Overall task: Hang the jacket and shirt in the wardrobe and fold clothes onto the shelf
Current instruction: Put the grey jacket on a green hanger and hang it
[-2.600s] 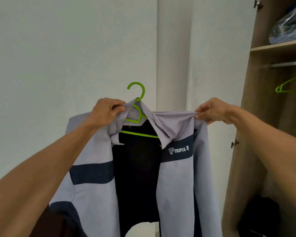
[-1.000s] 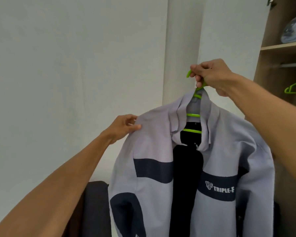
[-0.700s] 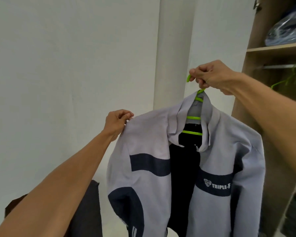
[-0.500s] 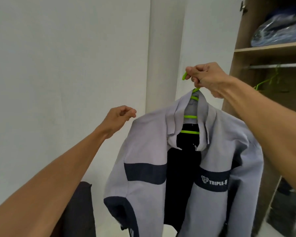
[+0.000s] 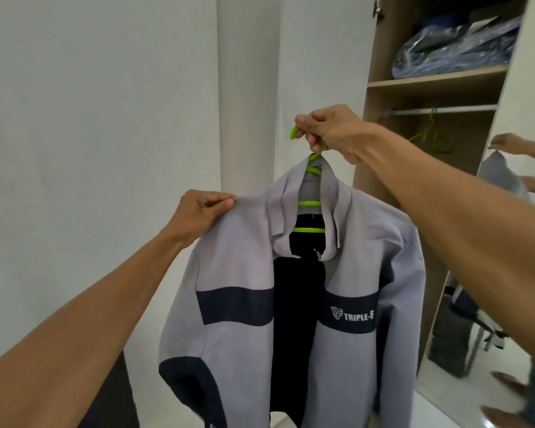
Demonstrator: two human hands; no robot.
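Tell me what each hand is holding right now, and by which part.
The right hand grips the green hanger by its hook. The left hand pinches the grey jacket at the shoulder edge.

In the wardrobe (image 5: 380, 72), the wooden shelf (image 5: 436, 80) carries a blue bundle (image 5: 454, 50) in clear plastic lying right on it, and the metal rail (image 5: 464, 109) just below holds one green hanger (image 5: 428, 135), hooked near its middle.
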